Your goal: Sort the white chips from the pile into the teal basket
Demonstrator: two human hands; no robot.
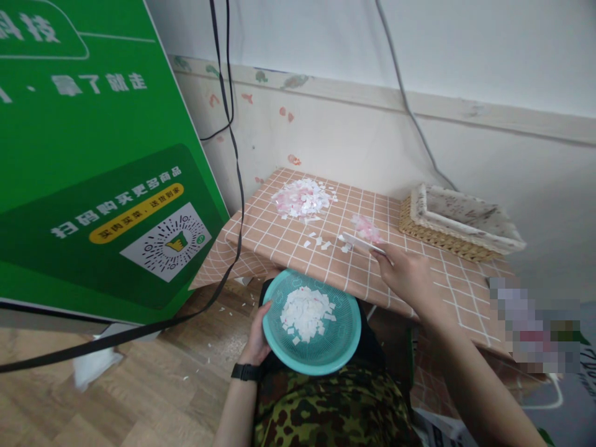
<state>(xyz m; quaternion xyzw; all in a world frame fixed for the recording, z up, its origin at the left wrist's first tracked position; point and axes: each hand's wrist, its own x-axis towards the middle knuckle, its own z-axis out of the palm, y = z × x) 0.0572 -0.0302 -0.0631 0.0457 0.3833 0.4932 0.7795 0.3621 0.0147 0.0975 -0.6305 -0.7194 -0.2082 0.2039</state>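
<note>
Basket (343,329), teal and round with fine slots, sits over the lap at the table's (354,273) near edge in my head view, holding a heap of small white scraps (305,313). My left grip (259,333) clasps its rim; my right grip (406,268) pinches a flat whitish strip (357,243) above the table, near a few loose bits (325,245). Farther back lies a white-and-pink pile (302,198). On the green panel (107,124) I read 拿了就走, 扫码购买更多商品 and, on a yellow band (136,213), 买肉买菜,送货到家, with a scannable code (166,242) below.

Diffuse light covers the wall (335,136); shade falls beneath the table (344,268). Fine detail is soft; pixelation masks part of the lower right.
</note>
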